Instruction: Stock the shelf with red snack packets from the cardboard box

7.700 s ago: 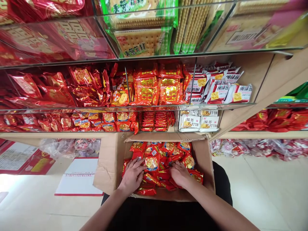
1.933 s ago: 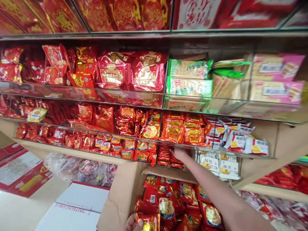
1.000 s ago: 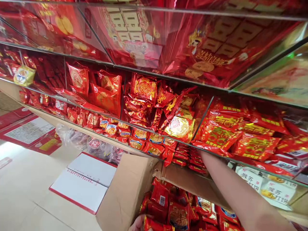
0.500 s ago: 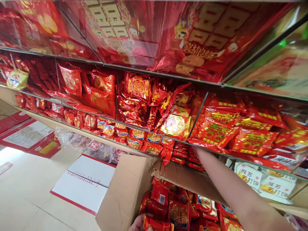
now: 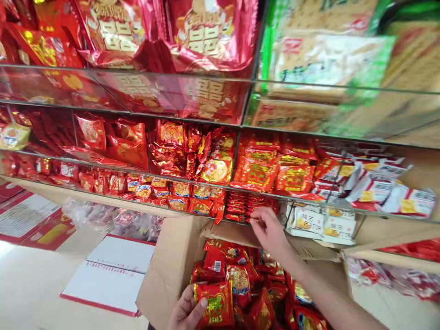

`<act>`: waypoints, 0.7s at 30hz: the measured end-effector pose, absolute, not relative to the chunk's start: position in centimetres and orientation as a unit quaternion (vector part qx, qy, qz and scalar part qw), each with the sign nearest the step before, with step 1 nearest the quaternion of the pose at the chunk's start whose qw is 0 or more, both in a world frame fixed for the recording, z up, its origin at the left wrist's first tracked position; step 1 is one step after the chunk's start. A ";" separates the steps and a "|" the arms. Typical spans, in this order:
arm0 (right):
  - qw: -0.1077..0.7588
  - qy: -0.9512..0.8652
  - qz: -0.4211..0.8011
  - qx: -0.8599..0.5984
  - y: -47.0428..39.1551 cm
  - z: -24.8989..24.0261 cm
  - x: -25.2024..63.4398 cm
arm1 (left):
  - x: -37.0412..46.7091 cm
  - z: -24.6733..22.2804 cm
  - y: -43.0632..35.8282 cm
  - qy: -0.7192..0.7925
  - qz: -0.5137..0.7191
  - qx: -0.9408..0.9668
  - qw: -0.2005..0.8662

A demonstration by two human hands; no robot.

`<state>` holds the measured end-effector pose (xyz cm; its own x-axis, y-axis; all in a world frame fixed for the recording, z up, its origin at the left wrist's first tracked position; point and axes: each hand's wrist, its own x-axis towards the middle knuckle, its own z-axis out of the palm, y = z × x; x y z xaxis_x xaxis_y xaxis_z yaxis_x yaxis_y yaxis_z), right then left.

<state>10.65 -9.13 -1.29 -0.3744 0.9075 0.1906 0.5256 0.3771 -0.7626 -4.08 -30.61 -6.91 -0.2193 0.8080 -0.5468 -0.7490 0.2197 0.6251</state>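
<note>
My left hand (image 5: pixel 189 306) holds a red packet (image 5: pixel 215 304) with gold edges and a green emblem, thumb across its front, over the lower left part of an open cardboard box (image 5: pixel 172 266). Many red snack packets (image 5: pixel 239 282) fill the box. My right hand (image 5: pixel 270 231) is at the lower shelf, above the box's back flap, with its fingers pinched at the front of a stack of small red packets (image 5: pixel 236 206). Whatever is between those fingertips is too small to make out.
White packets (image 5: pixel 309 220) lie right of my right hand. Glass-fronted shelves (image 5: pixel 192 181) of red packets run across the view. A flattened white and red carton (image 5: pixel 110 270) and plastic bags (image 5: pixel 117 220) lie on the floor at left.
My right hand has come out from under the shelf edge into view. The packet in my left hand is raised and shows its front. The view has tilted up and shifted right.
</note>
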 end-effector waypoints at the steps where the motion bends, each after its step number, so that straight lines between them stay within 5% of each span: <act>1: 0.306 -0.777 0.344 -0.429 -12.2 -1.2 11.9 | -3.7 -6.4 -30.4 0.468 0.621 0.045 0.627; 6: 0.251 -0.659 0.532 -0.468 -23.1 -2.5 16.0 | -0.2 -4.1 -28.9 0.454 0.584 0.172 0.650; 11: 0.236 -0.592 0.598 -0.486 -22.2 -1.7 18.1 | 1.3 -3.0 -27.1 0.508 0.540 0.344 0.576; 16: 0.346 -0.410 0.672 -0.512 -17.4 1.3 19.5 | -3.0 -3.2 -27.3 0.666 0.461 0.485 0.330; 19: 0.376 -0.409 0.682 -0.476 -15.1 1.9 19.2 | -6.2 -4.6 -28.0 0.726 0.394 0.555 0.097; 21: 0.372 -0.440 0.668 -0.471 -13.7 1.7 18.6 | -7.7 -6.0 -28.4 0.763 0.349 0.543 0.032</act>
